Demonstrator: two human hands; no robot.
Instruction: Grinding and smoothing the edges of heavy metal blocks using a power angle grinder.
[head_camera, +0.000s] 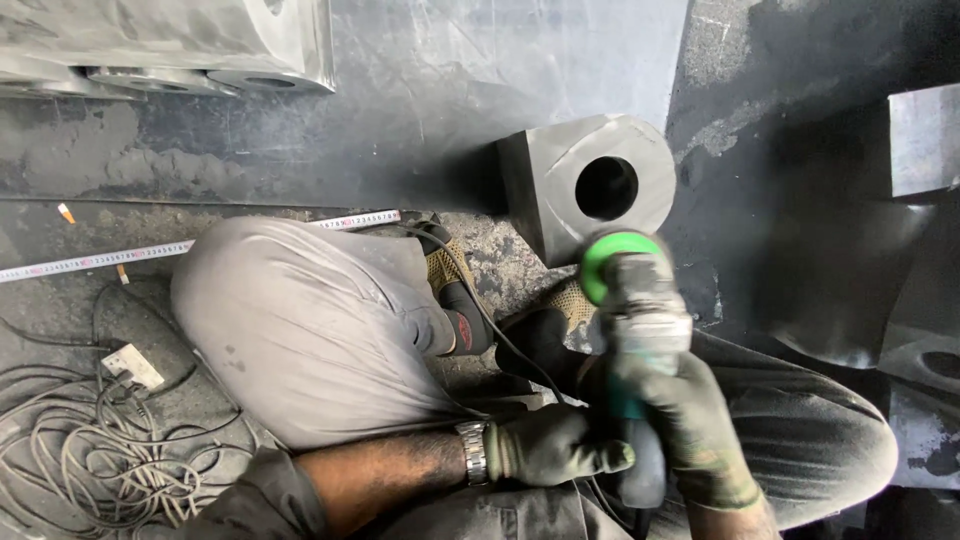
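Dark, dusty floor (420, 120) fills the workshop, grey with grit all over.

Both hands wear dirty gloves. The right hand (690, 420) has its fingers (655, 385) wrapped tight around the body of a hand grinder (630, 330). That firm grip likely keeps the heavy tool from shaking about. The left hand (550, 448) sits just beside it, its fingers curled against the lower grip of the grinder, probably to steady it from the other side. A metal watch (472, 452) shows on that wrist.

The grinder points away from the person, and its green end (615, 255) is right up against a grey metal block (585, 185). This block stands on the floor in front of the knees and has a round hole (606, 188) in its face.

The person squats low, knees (300, 320) bent wide, so the tool sits close to the block. A black cord (500, 340) runs back from the grinder between the shoes.

A tape measure (150, 250) lies flat along the floor on the left. Near it sit a white plug box (132, 366) and a messy heap of wires (90, 450). More big metal pieces (180, 50) rest at the top.
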